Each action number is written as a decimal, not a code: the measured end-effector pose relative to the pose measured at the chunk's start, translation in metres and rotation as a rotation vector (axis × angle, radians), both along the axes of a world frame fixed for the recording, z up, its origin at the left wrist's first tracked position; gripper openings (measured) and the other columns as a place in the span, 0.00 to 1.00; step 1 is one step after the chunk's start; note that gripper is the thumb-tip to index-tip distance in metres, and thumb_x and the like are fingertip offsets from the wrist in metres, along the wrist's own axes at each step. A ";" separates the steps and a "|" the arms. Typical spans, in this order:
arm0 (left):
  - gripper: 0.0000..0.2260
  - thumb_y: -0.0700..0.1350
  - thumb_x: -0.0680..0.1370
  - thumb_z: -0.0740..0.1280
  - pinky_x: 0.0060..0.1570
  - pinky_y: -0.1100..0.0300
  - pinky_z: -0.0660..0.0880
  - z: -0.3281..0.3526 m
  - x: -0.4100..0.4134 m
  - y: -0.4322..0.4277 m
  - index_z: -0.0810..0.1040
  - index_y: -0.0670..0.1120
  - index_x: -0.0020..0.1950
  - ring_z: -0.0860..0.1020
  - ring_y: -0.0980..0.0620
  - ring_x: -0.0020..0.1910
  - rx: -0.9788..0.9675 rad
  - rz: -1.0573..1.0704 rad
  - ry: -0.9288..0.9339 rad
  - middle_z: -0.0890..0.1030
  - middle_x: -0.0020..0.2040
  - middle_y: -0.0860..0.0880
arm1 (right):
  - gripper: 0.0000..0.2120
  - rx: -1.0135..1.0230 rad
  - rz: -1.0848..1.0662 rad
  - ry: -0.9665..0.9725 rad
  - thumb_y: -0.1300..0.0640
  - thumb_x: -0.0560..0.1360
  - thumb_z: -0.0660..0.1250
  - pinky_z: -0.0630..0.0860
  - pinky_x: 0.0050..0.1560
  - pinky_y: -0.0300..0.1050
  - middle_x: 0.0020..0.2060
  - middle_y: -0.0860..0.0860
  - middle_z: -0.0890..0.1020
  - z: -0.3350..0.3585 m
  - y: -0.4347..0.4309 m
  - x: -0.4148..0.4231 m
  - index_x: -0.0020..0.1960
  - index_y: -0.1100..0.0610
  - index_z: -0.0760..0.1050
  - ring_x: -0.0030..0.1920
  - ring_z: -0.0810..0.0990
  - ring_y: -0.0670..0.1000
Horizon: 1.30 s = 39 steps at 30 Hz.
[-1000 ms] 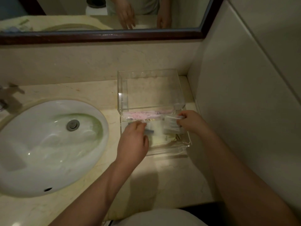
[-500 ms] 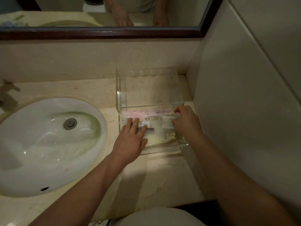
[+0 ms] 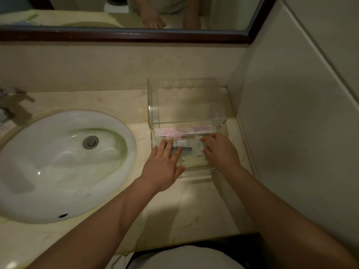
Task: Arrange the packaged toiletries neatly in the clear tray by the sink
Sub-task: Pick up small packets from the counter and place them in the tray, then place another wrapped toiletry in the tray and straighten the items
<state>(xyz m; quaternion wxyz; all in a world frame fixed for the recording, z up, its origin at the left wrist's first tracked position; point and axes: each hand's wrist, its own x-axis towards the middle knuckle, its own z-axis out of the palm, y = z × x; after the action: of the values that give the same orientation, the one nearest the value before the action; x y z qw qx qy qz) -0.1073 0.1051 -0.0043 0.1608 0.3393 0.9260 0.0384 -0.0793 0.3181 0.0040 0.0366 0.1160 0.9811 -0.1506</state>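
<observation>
A clear tray (image 3: 196,174) sits on the counter right of the sink, in front of a taller clear box (image 3: 153,105). A long pink packet (image 3: 180,131) lies along the tray's far side. Nearer lie a white packet with a dark blue part (image 3: 186,148) and other pale packets. My left hand (image 3: 164,164) lies flat with straight fingers on the packets at the tray's left. My right hand (image 3: 220,150) rests over a pale packet (image 3: 199,139) at the tray's right, fingers bent; what lies under it is hidden.
The white oval sink (image 3: 60,164) with its metal drain (image 3: 90,141) fills the left. A tap (image 3: 5,107) stands at the far left. A tiled wall (image 3: 291,123) closes the right, a mirror (image 3: 124,14) the back. The counter edge (image 3: 184,239) is near me.
My left hand has flattened and slid back a little over the packets. My right hand has let its fingers down onto the small pale packet at the right.
</observation>
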 end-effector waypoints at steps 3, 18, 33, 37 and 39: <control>0.31 0.62 0.80 0.48 0.74 0.44 0.44 0.001 -0.002 0.003 0.46 0.50 0.79 0.41 0.40 0.78 -0.046 -0.006 -0.010 0.42 0.79 0.41 | 0.19 0.000 0.046 0.001 0.59 0.72 0.68 0.76 0.51 0.49 0.59 0.54 0.79 -0.001 -0.006 0.002 0.62 0.51 0.79 0.55 0.77 0.59; 0.27 0.51 0.79 0.60 0.74 0.47 0.56 0.043 0.038 -0.166 0.58 0.45 0.77 0.55 0.39 0.76 0.303 0.652 0.063 0.61 0.76 0.40 | 0.20 -0.298 0.393 0.189 0.51 0.74 0.64 0.72 0.60 0.51 0.59 0.56 0.82 0.029 -0.191 -0.023 0.64 0.55 0.77 0.58 0.80 0.59; 0.17 0.42 0.74 0.62 0.53 0.49 0.73 0.025 0.007 -0.538 0.74 0.43 0.63 0.74 0.41 0.55 0.335 1.296 0.136 0.76 0.56 0.41 | 0.22 -0.339 0.626 -0.063 0.46 0.73 0.69 0.74 0.58 0.48 0.59 0.51 0.81 0.024 -0.573 -0.093 0.65 0.51 0.75 0.57 0.80 0.52; 0.20 0.48 0.75 0.66 0.54 0.51 0.73 0.017 -0.010 -0.581 0.71 0.45 0.65 0.73 0.43 0.58 0.290 1.369 -0.018 0.73 0.59 0.43 | 0.21 -0.233 0.576 -0.163 0.42 0.72 0.68 0.77 0.51 0.47 0.53 0.49 0.82 0.020 -0.631 -0.110 0.61 0.49 0.76 0.52 0.80 0.51; 0.22 0.52 0.73 0.69 0.51 0.51 0.73 0.011 -0.018 -0.588 0.70 0.43 0.62 0.72 0.43 0.57 0.234 1.374 -0.063 0.72 0.59 0.42 | 0.22 -0.168 0.579 -0.216 0.40 0.72 0.67 0.77 0.47 0.46 0.50 0.48 0.83 0.014 -0.651 -0.113 0.60 0.50 0.75 0.50 0.81 0.51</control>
<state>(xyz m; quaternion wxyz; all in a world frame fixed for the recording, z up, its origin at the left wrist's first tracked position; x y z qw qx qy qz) -0.1255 -0.4825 0.0063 0.0894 -0.3094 0.9156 0.2407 -0.1927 -0.3330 0.0184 0.1912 -0.1562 0.9479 -0.2014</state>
